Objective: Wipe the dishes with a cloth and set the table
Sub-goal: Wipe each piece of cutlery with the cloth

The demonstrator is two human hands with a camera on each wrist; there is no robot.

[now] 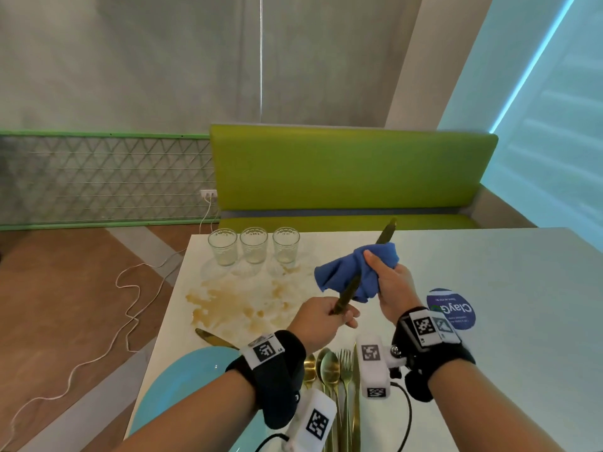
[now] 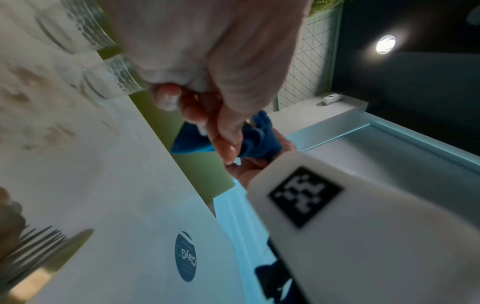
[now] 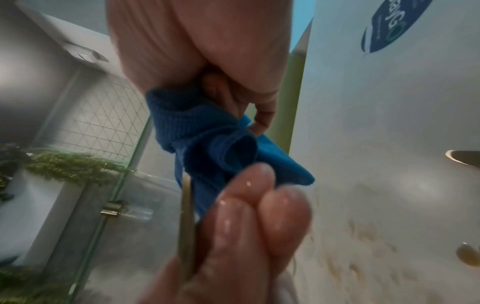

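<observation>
My left hand (image 1: 341,314) pinches the handle of a gold knife (image 1: 347,293) and holds it slanted above the white table (image 1: 509,278). My right hand (image 1: 380,272) grips a blue cloth (image 1: 342,270) bunched round the middle of the blade. The knife's tip (image 1: 387,230) sticks out past the cloth. In the right wrist view the blue cloth (image 3: 207,144) wraps the thin knife (image 3: 187,218), and my left hand's wet fingertips (image 3: 246,205) press on the handle. In the left wrist view the cloth (image 2: 259,142) shows beyond my curled left fingers (image 2: 226,133).
Three empty glasses (image 1: 254,244) stand in a row at the table's far edge, with a brown spill (image 1: 235,301) in front of them. A teal plate (image 1: 182,383), another gold knife (image 1: 212,337) and several gold spoons and forks (image 1: 339,370) lie near me. A round blue sticker (image 1: 452,309) lies at right.
</observation>
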